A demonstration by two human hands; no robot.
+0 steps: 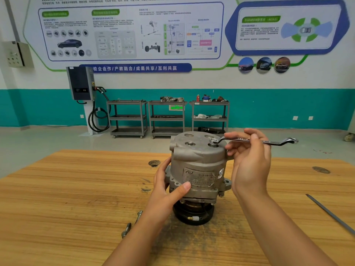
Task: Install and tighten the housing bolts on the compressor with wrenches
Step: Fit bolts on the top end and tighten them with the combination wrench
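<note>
- A grey wall box [17,54] hangs at the far left. Beside it a dark charging unit [80,83] with a looped cable stands against the teal-and-white wall.
- Three metal carts [167,118] line the wall behind the bench. The two on the right carry small parts on their top shelves.
- The wooden table [67,189] fills the foreground. Two loose bolts [126,229] lie on it just left of the left forearm, one nearer the camera and the other partly hidden behind the wrist.
- The left hand [167,187] grips the compressor low on its left flank, with the thumb laid across the front below the label and the fingers curled round the far side.
- The compressor [197,169] stands upright near the middle of the table, resting on its black pulley end with the housing face up.
- A seated bolt head [190,144] shows in a recess on the left of that top face.
- The wrench [253,140], a double-ended offset ring spanner, lies roughly level. Its left ring sits over a bolt at the right edge of the top face, and its other ring hangs free in the air to the right.
- The right hand [249,160] holds the shank of the wrench, thumb on top and fingers curled beneath, just beside the compressor's upper right side.
- A thin dark metal bar [330,214] lies slantwise on the table at the far right, well apart from the compressor.
</note>
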